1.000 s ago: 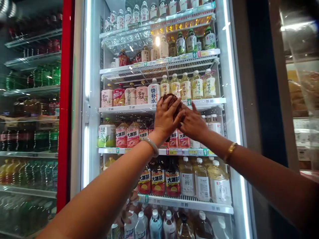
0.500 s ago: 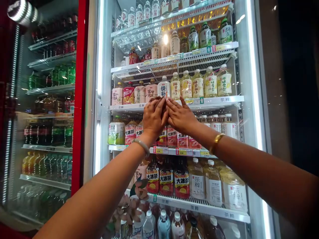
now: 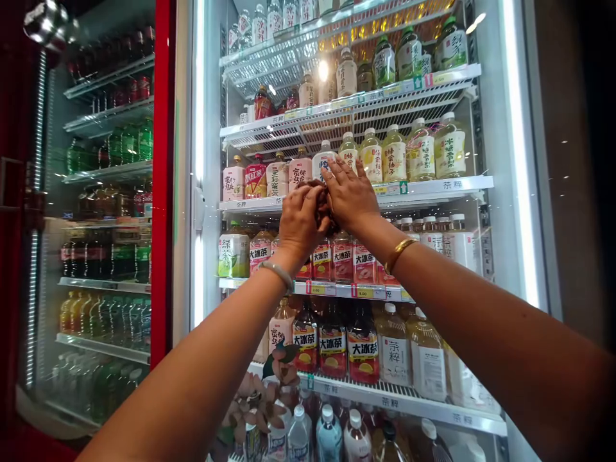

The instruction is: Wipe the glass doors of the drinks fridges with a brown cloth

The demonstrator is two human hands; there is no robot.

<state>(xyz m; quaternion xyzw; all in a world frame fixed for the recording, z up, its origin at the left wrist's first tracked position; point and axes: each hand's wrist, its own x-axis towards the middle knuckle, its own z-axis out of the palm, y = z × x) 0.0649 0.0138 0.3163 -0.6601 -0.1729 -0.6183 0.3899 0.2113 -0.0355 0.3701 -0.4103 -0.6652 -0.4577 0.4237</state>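
Observation:
Both arms reach out to the glass door (image 3: 491, 256) of a lit drinks cooler, where my hands meet near its middle. My right hand (image 3: 350, 196) appears laid against the glass, fingers stretched and slightly apart, in front of a white-labelled bottle (image 3: 323, 157). Just left of it and lower, my left hand (image 3: 299, 221) has its fingers curled in. A dark brown shape (image 3: 323, 204) between the hands looks like their reflection; whether the left fingers hold anything is hidden. A pale bangle (image 3: 279, 274) circles the left wrist, and a gold bracelet (image 3: 398, 255) the right.
Behind the glass, shelves (image 3: 433, 186) carry rows of bottled teas. Pinkish leaves (image 3: 260, 398), perhaps a reflection, show at the lower middle. On the left stands another cooler with a red frame (image 3: 163, 160), holding more bottles.
My right hand has moved up over the bottle label, its fingers now flatter. My left hand has dropped slightly and curled more. The view has shifted a little, and the cooler looks nearer.

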